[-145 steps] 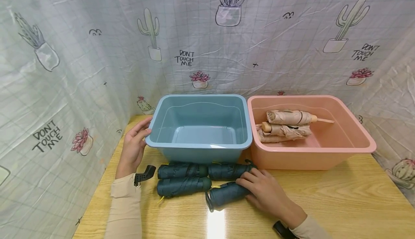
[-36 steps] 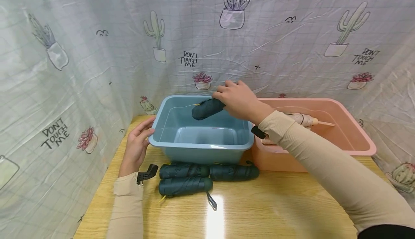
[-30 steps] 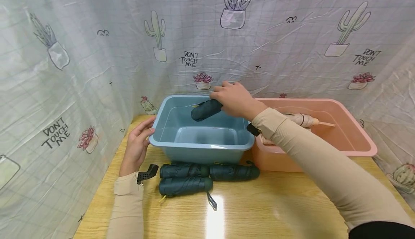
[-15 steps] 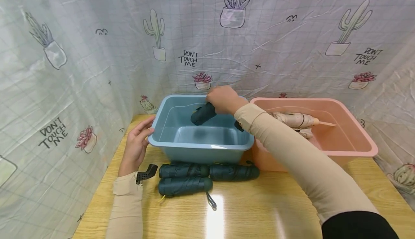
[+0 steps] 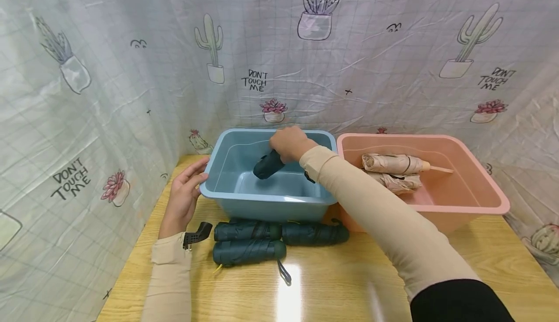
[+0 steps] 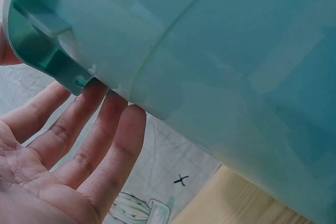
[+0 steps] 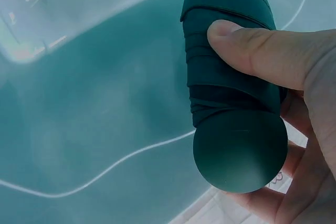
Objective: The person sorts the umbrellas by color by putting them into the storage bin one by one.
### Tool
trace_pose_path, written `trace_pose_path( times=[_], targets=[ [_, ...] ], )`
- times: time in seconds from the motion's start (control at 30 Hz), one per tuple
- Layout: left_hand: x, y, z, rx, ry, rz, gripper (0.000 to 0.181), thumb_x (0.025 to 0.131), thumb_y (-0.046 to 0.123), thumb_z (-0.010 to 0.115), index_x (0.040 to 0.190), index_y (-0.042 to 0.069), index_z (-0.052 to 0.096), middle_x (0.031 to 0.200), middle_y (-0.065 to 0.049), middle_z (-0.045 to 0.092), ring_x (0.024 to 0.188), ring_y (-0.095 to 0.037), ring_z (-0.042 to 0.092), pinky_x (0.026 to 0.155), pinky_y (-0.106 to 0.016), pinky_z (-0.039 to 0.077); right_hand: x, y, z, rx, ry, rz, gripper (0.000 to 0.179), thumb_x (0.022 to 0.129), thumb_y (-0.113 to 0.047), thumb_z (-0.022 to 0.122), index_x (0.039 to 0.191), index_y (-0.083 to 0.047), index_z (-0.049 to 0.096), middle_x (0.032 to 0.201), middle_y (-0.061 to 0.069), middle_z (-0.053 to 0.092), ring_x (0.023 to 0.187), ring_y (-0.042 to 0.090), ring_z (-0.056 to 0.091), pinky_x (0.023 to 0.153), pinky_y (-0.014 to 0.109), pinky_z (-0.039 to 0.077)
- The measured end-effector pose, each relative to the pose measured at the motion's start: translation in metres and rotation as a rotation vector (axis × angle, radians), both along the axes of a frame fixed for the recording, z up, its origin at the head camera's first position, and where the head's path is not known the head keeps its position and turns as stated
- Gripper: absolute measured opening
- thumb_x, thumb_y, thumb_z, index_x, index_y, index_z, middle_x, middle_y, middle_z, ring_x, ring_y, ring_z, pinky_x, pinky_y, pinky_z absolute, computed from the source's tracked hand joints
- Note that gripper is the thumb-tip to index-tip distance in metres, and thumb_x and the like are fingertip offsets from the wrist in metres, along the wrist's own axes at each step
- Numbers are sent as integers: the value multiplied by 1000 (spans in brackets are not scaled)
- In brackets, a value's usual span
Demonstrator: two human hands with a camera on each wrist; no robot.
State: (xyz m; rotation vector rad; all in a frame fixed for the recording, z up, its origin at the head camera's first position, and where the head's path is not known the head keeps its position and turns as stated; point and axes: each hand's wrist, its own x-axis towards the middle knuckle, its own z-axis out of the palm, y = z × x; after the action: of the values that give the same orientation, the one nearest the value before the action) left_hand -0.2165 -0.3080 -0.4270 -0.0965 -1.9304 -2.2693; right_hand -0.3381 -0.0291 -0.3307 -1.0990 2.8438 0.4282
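My right hand [image 5: 290,143] grips a folded dark-green umbrella [image 5: 267,165] inside the blue plastic bin [image 5: 266,197], tilted with its lower end toward the bin's floor. The right wrist view shows the thumb across the wrapped fabric of this umbrella [image 7: 231,72], near its rounded handle end. My left hand [image 5: 182,198] holds the bin's left rim. In the left wrist view, the fingers [image 6: 118,153] reach under the rim against the outer wall. Three more folded umbrellas lie before the bin: one at back left [image 5: 246,230], one at front left [image 5: 246,252], one at right [image 5: 312,233].
A pink bin [image 5: 463,209] stands right beside the blue one and contains several paper-wrapped umbrellas [image 5: 393,163], one with a light-coloured stick at its end. Both sit on a wooden table [image 5: 349,283], in front of a patterned curtain [image 5: 166,35].
My right hand has taken one umbrella from the table, carried it over the blue bin and lowered it inside, where it tilts more steeply. The left hand has stayed on the rim.
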Motion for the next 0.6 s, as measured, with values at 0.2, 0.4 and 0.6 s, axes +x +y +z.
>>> trace_pose_path(
  times=[0.2, 0.4, 0.6],
  targets=[
    [2, -1, 1, 1, -5, 1, 53, 103, 12, 61, 151, -5, 45, 125, 3, 63, 111, -8, 62, 84, -22, 57, -1, -4, -7, 27, -13, -6, 16, 93, -16, 71, 108, -19, 74, 107, 3, 73, 88, 23, 62, 85, 42, 55],
    [1, 1, 1, 2, -8, -4, 52, 103, 11, 60, 151, -4, 45, 126, 2, 62, 111, -8, 62, 84, -22, 58, -2, 3, -19, 52, -14, -14, 11, 93, -15, 69, 103, -16, 73, 105, 4, 73, 86, 21, 61, 83, 41, 56],
    [2, 0, 1, -8, -12, 4, 51, 103, 11, 60, 151, -3, 46, 124, 2, 62, 110, -8, 62, 84, -22, 57, -4, 6, -24, 36, -53, -44, 10, 94, -13, 68, 102, -14, 73, 106, 6, 73, 86, 21, 62, 85, 41, 57]
  ],
)
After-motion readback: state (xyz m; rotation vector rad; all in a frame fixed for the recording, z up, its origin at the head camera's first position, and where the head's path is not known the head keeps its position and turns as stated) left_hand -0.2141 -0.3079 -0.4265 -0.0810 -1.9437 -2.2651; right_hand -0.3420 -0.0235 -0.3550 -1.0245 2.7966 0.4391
